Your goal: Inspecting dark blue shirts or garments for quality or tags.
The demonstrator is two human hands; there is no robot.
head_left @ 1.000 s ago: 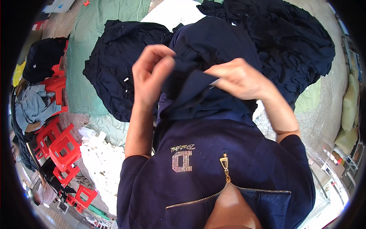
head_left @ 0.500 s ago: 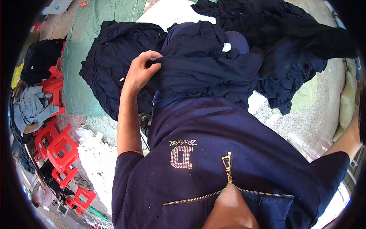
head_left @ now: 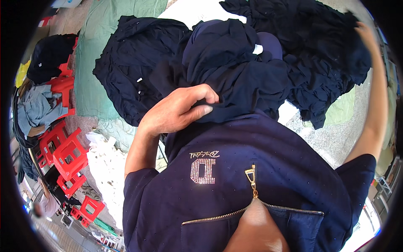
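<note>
A dark navy garment point(head_left: 252, 80) lies bunched across my lap, with a small white label point(head_left: 257, 49) near its far edge. My left hand point(head_left: 180, 108) is closed on the near edge of this garment, thumb and fingers pinching the cloth. Far to the right, my right hand point(head_left: 368, 37) is at the outer edge of a heap of dark garments point(head_left: 310, 38). Motion smears its fingers, so I cannot make out whether they grip the cloth. Another heap of dark clothes point(head_left: 121, 63) lies just left of my lap.
Red plastic stools point(head_left: 70, 156) stand at the left, some bearing grey clothing point(head_left: 37, 105) and black clothing point(head_left: 50, 56). White cloth point(head_left: 103, 176) is piled beside them. A green sheet point(head_left: 90, 84) covers the floor under the left heap.
My left hand has moved nearer and to the right, bringing the cloth's edge toward me. My right hand has come into view at the right heap; the dark cloth stretched there has drawn back.
</note>
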